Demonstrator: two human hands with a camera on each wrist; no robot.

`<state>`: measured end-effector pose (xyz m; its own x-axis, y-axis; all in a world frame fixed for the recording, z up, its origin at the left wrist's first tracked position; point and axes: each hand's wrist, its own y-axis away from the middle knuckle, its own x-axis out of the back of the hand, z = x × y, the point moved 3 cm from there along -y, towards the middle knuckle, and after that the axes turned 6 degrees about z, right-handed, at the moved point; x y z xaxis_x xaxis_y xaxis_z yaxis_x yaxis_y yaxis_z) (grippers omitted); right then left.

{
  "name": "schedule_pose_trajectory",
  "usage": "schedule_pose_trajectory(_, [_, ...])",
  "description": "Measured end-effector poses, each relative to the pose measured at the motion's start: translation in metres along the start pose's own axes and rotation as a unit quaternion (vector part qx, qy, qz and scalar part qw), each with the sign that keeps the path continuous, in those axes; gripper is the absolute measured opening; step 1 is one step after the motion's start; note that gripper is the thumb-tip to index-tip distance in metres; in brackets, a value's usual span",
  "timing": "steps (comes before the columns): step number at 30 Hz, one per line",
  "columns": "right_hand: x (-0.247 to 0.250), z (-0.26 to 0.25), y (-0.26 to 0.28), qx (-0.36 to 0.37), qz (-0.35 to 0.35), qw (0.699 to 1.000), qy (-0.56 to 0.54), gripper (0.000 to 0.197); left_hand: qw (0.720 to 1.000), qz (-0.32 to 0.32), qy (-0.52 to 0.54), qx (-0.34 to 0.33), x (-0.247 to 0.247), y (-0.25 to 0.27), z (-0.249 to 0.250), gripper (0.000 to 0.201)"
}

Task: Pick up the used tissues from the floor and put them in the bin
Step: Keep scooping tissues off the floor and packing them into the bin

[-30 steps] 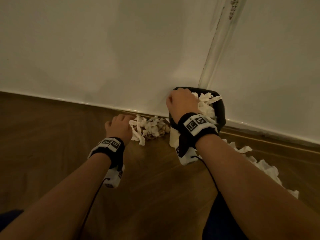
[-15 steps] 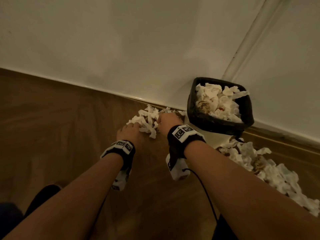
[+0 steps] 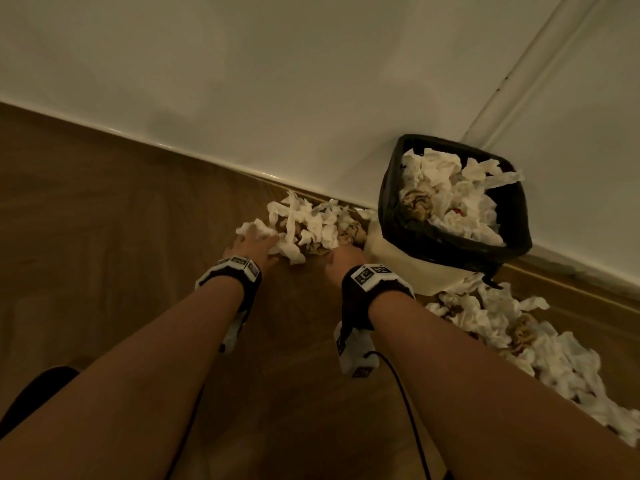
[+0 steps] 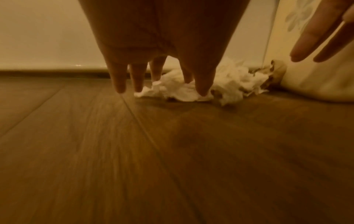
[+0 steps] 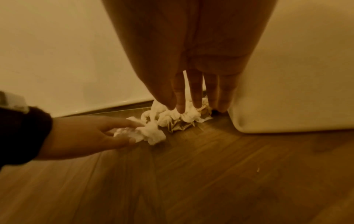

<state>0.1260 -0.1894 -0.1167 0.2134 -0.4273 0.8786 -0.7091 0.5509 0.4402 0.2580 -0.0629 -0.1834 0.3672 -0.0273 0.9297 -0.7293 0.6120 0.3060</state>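
- Where the wooden floor [image 3: 104, 237] meets the pale wall [image 3: 277, 81], most of the scene is these two surfaces, the boards dim and brown.
- The bin [image 3: 389, 216], cream-sided with a black liner, stands against the wall at the right and is heaped to the rim with crumpled tissues.
- A long trail of tissues [image 3: 540, 344] lies on the floor right of the bin, running toward the lower right edge.
- A smaller pile of used tissues [image 3: 311, 226] lies on the floor by the wall, just left of the bin and touching its side.
- The left hand [image 3: 251, 249] is low at the pile's left end; its fingers [image 4: 119, 80] are spread and point down, the thumb and a finger touching the nearest wad, though whether they pinch it I cannot tell.
- The right hand [image 3: 343, 263] is at the pile's right end beside the bin; its fingers [image 5: 196, 94] are straight, close together, tips on the tissues, curled round nothing.
- Each wrist wears a black band with a white marked block.
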Motion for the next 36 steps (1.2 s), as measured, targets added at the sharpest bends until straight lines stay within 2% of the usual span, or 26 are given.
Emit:
schedule_pose_trajectory(3, [-0.002,0.005,-0.007,-0.017,0.01,1.0,0.004,0.033,0.998,0.03,0.046,0.017,-0.009,0.007,-0.009,0.044])
schedule_pose_trajectory(6, [-0.005,0.006,-0.012,-0.028,0.05,0.998,-0.01,0.032,0.997,0.072,0.018,0.033,-0.008,0.012,-0.018,0.036])
schedule_pose_trajectory(11, [-0.014,0.001,-0.017,-0.034,0.061,0.997,-0.044,0.029,0.997,0.058,0.026,0.048,0.003,0.016,-0.028,0.034])
schedule_pose_trajectory(16, [-0.028,-0.008,-0.021,-0.018,0.044,0.996,-0.074,0.029,0.975,0.13,0.163,0.081,0.002,0.025,-0.045,0.02])
schedule_pose_trajectory(20, [-0.041,-0.003,-0.026,0.006,0.076,0.993,-0.092,0.026,0.938,0.169,0.285,0.101,-0.001,0.027,-0.049,0.03])
schedule_pose_trajectory(21, [-0.045,-0.002,-0.027,0.019,0.075,0.993,-0.086,0.028,0.936,0.172,0.294,0.093,-0.001,0.026,-0.049,0.033])
schedule_pose_trajectory(23, [-0.05,-0.002,-0.031,0.047,0.056,0.995,-0.062,0.033,0.948,0.155,0.264,0.085,-0.002,0.023,-0.049,0.033])
schedule_pose_trajectory(25, [-0.054,-0.004,-0.035,0.067,0.026,0.997,-0.044,0.041,0.953,0.135,0.251,0.099,-0.004,0.022,-0.05,0.029])
schedule_pose_trajectory(29, [-0.059,-0.01,-0.042,0.069,-0.024,0.997,-0.013,0.052,0.954,0.13,0.251,0.099,-0.004,0.022,-0.05,0.024])
schedule_pose_trajectory(33, [-0.051,-0.018,-0.046,0.092,0.022,0.995,0.025,0.05,0.957,0.125,0.242,0.101,-0.002,0.023,-0.047,0.022])
schedule_pose_trajectory(36, [-0.046,-0.02,-0.045,0.064,0.029,0.997,-0.02,0.042,0.954,0.117,0.247,0.127,-0.002,0.025,-0.044,0.03])
